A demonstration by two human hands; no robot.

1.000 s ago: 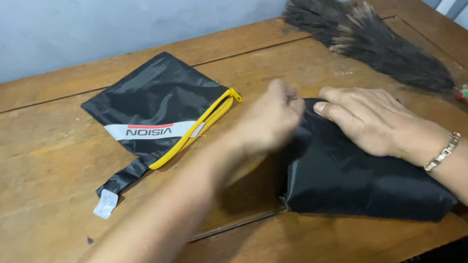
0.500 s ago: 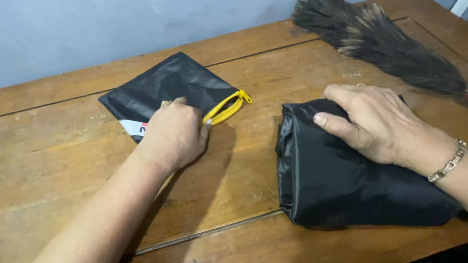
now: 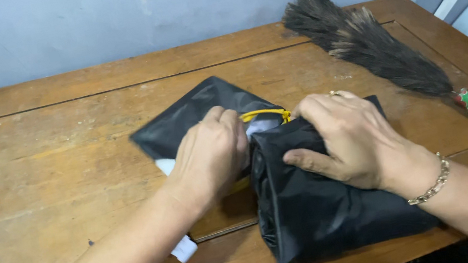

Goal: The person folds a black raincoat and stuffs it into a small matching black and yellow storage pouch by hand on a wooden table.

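On a worn wooden table (image 3: 34, 184), against a pale blue wall (image 3: 101, 20): two black fabric things pulled up against each other near the middle. Nearest and bulkiest, a folded black garment (image 3: 332, 223), lying close to the near edge, right of centre. Pinned flat under the right hand (image 3: 353, 143), fingers spread across its far end and thumb pressing the front, likely to stop the slippery folds springing open. Just left and farther back, a flat black pouch (image 3: 193, 113) with a yellow drawstring (image 3: 266, 113) at its mouth, mouth turned toward the garment. Gripped at that mouth by the left hand (image 3: 213, 157), fingers curled shut on the fabric edge, seemingly holding the opening against the bundle. Far right, well apart, a dark feather duster (image 3: 365, 43) lying slantwise. On the right wrist, a thin gold bracelet (image 3: 436, 183).
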